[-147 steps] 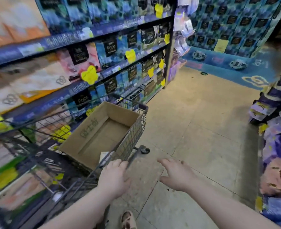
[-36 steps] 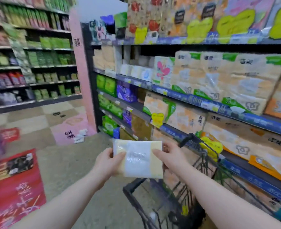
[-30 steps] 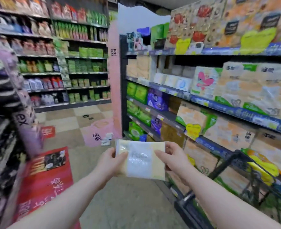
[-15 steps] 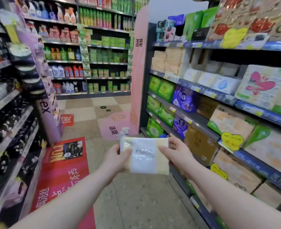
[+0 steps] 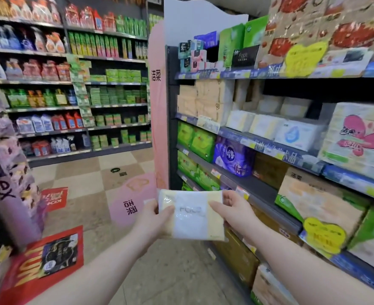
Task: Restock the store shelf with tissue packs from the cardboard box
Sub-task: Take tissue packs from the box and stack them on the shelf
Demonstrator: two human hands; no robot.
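Beside shelf (image 5: pixel 263 190) | left grip (image 5: pixel 154 219) holds tissue pack (image 5: pixel 191 219) edge | right grip (image 5: pixel 232 213) holds opposite edge

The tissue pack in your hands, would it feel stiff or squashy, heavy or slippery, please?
Probably squashy: the tissue pack looks pillowy. Its clear wrap shows glare, so perhaps slippery. Likely light: the left hand and right hand pinch only its ends.
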